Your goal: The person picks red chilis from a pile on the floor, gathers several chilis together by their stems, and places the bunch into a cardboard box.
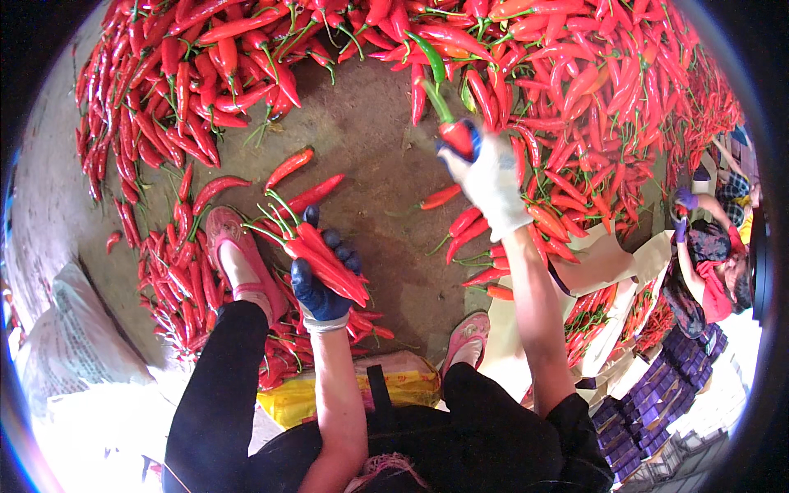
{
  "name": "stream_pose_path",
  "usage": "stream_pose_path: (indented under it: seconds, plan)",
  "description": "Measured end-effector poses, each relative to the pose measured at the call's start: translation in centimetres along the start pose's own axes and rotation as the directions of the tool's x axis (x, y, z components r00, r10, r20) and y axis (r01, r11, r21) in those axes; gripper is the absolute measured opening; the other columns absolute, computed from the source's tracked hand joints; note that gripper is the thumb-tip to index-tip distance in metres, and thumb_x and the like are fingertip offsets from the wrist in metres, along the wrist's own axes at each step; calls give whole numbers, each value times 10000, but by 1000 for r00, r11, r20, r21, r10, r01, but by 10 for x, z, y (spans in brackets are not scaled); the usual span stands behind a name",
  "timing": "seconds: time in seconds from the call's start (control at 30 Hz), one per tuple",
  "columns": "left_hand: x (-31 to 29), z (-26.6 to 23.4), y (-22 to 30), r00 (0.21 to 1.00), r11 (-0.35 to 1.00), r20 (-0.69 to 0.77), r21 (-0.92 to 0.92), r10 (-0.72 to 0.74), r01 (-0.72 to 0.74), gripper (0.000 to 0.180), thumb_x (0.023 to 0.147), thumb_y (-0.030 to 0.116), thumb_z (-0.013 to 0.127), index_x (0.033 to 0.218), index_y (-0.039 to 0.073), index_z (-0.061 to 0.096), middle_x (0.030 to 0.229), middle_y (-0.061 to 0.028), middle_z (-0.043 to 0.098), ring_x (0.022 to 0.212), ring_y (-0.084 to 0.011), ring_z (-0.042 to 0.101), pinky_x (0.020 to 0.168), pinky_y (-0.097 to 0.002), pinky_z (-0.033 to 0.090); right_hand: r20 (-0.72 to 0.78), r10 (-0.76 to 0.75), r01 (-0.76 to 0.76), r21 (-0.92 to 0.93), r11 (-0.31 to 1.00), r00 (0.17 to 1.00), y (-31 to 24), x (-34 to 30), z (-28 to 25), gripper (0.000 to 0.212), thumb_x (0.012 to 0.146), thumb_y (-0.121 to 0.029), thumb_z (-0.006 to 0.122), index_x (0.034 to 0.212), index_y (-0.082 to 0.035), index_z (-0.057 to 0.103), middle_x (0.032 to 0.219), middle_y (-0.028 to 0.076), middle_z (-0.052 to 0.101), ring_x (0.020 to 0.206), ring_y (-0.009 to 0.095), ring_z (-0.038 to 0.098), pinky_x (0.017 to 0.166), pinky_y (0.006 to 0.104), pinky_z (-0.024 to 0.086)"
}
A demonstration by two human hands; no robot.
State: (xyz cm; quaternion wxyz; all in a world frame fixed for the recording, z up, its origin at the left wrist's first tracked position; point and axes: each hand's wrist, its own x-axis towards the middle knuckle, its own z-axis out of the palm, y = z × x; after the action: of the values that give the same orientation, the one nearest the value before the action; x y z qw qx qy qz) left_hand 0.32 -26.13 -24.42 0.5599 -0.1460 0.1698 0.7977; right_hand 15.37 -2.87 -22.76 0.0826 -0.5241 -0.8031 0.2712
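My left hand (319, 297), in a blue-coated glove, is closed around a small bunch of red chili peppers (326, 261). Their green stems point up and to the left. Farther off to the right, my right hand (493, 181) wears a white glove with blue fingers. It grips a red chili pepper (457, 138) whose thick green stem points away from me; this part is slightly blurred. Past that hand lies the big heap of red chili peppers (583, 90), with a green pepper (429, 57) at its near edge.
Loose peppers (177, 283) lie around my left shoe (238, 255). A yellow sack (403, 380) is beneath me. At right are cardboard boxes (604, 267) holding peppers, stacked purple crates (657, 403) and another person (713, 287). A whitish plastic bag (78, 337) stands at left.
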Motion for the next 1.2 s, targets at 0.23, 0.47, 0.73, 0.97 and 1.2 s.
stream_pose_path:
  seconds: [0.23,0.47,0.73,0.97,1.2]
  plan:
    - [1,-1,-5,1000,998,-6,-55,-20,20,764,825,266,679,1442,122,253,1064,-77,538,873,-203,531,790,-354,478,-164,61,-153,-644,750,985,36,63,-3,435,687,-353,756,992,-67,634,899,160,664,813,345,646,733,435,512]
    - [0,-2,-1,999,1000,-22,-21,-24,23,762,827,270,675,1444,128,251,1076,-85,544,887,-211,551,793,-364,492,253,364,-437,644,628,896,44,8,-17,261,738,-263,751,789,-15,684,664,-8,623,608,83,551,585,284,433]
    - [0,-4,-5,999,999,-11,-37,-33,33,756,832,275,665,1445,129,248,1084,-92,549,898,-215,554,804,-371,495,206,434,-480,350,804,877,80,-58,-39,258,769,-264,717,753,-30,610,580,30,582,487,110,511,485,287,400]
    - [3,1,-4,999,999,10,-24,-38,39,752,833,277,664,1444,128,252,1072,-83,540,895,-206,535,801,-365,483,-137,575,-506,-662,553,807,102,-124,-96,582,682,-428,750,1151,-132,574,1058,147,624,956,340,600,849,447,479]
    - [2,-4,-2,999,999,3,-2,-36,37,767,822,276,676,1444,127,252,1057,-80,543,890,-199,528,793,-352,477,-120,302,-315,-121,941,946,54,-77,-43,408,719,-204,773,1066,-56,616,846,106,669,766,249,659,707,353,516]
